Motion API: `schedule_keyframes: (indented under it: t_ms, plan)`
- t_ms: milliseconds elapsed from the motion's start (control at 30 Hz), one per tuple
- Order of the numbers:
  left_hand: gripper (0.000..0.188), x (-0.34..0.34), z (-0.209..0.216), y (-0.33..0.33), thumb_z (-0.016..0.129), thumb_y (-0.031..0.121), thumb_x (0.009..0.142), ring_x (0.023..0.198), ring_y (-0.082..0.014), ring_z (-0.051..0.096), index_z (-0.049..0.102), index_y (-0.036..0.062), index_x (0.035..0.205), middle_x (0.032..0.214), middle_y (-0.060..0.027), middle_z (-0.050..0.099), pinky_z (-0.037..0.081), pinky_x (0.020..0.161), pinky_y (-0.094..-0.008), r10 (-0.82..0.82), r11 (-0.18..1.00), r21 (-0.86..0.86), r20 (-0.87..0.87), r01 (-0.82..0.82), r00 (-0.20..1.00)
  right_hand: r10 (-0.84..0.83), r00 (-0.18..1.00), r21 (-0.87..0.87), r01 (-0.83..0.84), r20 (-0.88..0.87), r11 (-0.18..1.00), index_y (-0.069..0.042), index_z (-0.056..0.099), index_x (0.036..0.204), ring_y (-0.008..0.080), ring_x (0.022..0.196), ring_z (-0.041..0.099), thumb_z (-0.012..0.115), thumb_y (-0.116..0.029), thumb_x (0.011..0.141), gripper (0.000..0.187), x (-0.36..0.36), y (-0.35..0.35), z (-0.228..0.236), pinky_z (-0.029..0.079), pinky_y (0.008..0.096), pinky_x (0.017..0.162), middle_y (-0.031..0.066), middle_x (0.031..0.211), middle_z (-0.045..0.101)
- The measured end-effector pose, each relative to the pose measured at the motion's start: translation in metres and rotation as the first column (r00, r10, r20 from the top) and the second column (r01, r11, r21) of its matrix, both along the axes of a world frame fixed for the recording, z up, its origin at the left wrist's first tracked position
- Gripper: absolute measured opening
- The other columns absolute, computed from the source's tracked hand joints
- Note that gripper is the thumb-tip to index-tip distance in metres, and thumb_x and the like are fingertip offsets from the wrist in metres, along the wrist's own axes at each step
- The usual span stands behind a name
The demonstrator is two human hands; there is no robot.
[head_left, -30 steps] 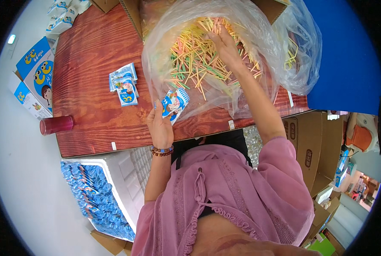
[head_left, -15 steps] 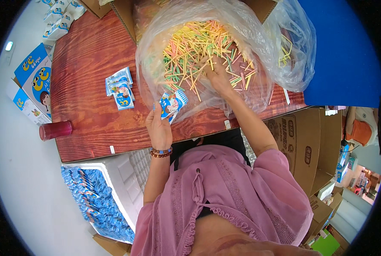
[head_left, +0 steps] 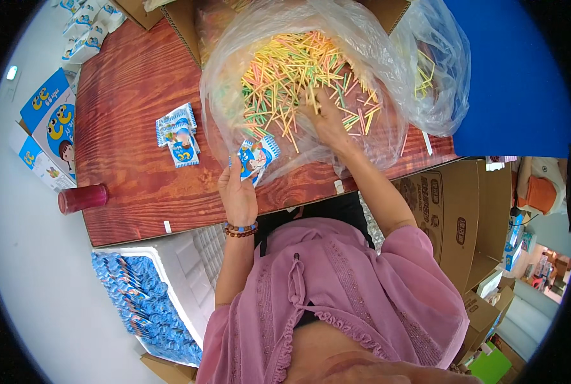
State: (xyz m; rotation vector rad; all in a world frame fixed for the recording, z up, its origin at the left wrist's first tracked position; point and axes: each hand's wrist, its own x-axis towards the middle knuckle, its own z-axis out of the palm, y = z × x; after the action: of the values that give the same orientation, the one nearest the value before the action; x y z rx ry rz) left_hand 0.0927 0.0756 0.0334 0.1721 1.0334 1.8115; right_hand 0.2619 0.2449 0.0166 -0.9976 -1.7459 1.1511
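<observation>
Many thin sticks point(head_left: 279, 70) in yellow, pink, orange and green lie heaped on a spread clear plastic bag point(head_left: 225, 96). Over the near right part of the heap is my right hand point(head_left: 324, 115), its fingers pinched on a few of the sticks. At the bag's near edge my left hand point(head_left: 237, 192) holds a small blue and white packet point(head_left: 258, 159) between thumb and fingers. Beyond the wrist beads, nothing else touches that hand. More such packets point(head_left: 179, 137) lie overlapping on the red-brown wooden table point(head_left: 125, 134), left of the bag.
A dark red cup point(head_left: 84, 198) lies at the table's left edge beside a printed box point(head_left: 58, 128). Below it, a white foam box point(head_left: 176, 281) is full of blue packets point(head_left: 132, 294). Cardboard boxes point(head_left: 445, 211) stand on the right; a blue surface point(head_left: 509, 83) lies beyond.
My right hand has shifted slightly and its fingers have drawn together among the sticks. The left hand keeps the packet in nearly the same spot.
</observation>
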Motion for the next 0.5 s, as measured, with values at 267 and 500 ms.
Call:
schedule_keyframes:
  t_ms: [267,500]
  plan:
    - [0.02,0.001,0.004,0.0,0.058,0.022,0.096,0.086,-0.0142,0.065,0.067,0.0051,0.09,0.094,-0.0043,0.069,0.051,0.078,-0.0328,0.012,1.0,-0.02,0.0,-0.012,1.0,0.034,0.993,0.039,-0.039,0.111,0.998,-0.006,0.055,0.105,0.0165,0.093,0.055,0.057,-0.007,0.091,0.014,0.005,0.0,-0.013,0.043,0.0272,0.085,0.0076,0.096,0.058]
    - [0.02,0.004,0.004,0.002,0.057,0.021,0.096,0.086,-0.0142,0.065,0.067,0.0052,0.09,0.093,-0.004,0.069,0.05,0.079,-0.0342,0.003,1.0,-0.016,0.002,-0.003,1.0,-0.122,0.896,0.413,-0.073,0.426,0.908,-0.007,0.054,0.098,0.0172,0.092,0.056,0.054,-0.011,0.094,0.006,0.011,0.009,-0.023,0.042,0.0305,0.088,0.0062,0.094,0.061]
